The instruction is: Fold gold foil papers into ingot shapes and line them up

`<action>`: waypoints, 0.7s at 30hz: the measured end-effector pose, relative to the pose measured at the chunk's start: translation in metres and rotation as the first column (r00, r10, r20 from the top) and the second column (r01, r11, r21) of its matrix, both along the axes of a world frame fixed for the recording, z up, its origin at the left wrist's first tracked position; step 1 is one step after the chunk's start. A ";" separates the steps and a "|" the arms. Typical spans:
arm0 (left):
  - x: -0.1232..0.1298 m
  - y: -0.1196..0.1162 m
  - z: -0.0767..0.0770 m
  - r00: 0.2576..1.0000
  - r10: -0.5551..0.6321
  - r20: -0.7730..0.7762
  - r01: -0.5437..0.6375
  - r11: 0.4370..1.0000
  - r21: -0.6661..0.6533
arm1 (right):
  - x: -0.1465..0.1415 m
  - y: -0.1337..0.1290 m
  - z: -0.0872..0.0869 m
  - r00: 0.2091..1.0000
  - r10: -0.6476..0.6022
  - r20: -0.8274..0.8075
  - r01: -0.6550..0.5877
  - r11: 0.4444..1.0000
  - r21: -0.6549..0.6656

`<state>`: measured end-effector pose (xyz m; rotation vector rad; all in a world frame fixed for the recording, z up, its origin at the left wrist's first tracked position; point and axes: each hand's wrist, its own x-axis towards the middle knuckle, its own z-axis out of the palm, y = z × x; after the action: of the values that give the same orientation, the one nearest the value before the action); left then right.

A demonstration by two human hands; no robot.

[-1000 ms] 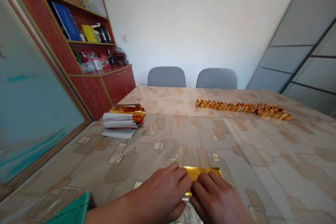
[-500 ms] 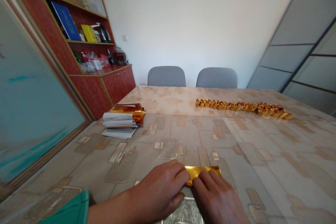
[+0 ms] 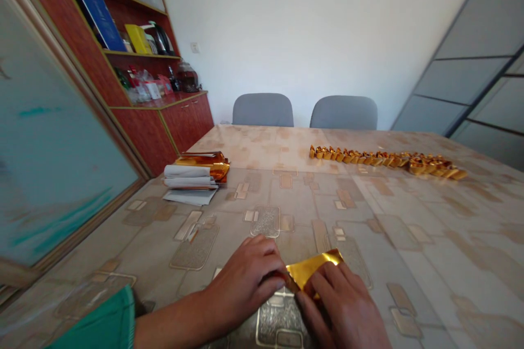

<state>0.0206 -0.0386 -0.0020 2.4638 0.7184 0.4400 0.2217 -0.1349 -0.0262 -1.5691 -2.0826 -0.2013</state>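
Note:
A small sheet of shiny gold foil paper (image 3: 314,266) lies at the near part of the table, between my two hands. My left hand (image 3: 254,272) pinches its left end, fingers and thumb pressed together. My right hand (image 3: 339,300) has its curled fingers closed on the sheet's right part, covering the lower right of it. The paper is tilted, its far right corner pointing away from me. A narrow folded strip shows along its near left edge. Both thumbs are partly hidden.
A stack of gold and white paper sheets (image 3: 192,182) lies at the left of the patterned tablecloth (image 3: 262,185). Far right, a long row of folded gold paper pieces (image 3: 385,160) stretches across. Two grey chairs (image 3: 262,110) stand behind the table.
The gold paper has turned from lying level to slanting, and more of its surface shows. My hands have moved slightly apart, the left one a little to the left. The camera view has shifted slightly.

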 end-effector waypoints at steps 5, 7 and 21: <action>-0.009 -0.001 -0.002 0.992 0.117 0.037 -0.112 0.986 -0.126 | 0.001 0.000 -0.006 0.998 0.031 -0.050 -0.032 0.999 -0.016; -0.012 -0.001 -0.001 0.989 0.138 0.047 -0.130 0.982 -0.136 | 0.002 0.000 -0.008 0.997 0.045 -0.066 -0.047 0.999 -0.020; -0.006 -0.005 0.000 0.982 0.184 -0.047 -0.183 0.983 0.031 | -0.002 0.004 -0.007 0.997 -0.012 -0.076 0.014 0.999 0.028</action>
<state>0.0147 -0.0436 -0.0015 2.4511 0.9713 0.4606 0.2201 -0.1308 -0.0337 -1.5500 -2.0034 -0.1737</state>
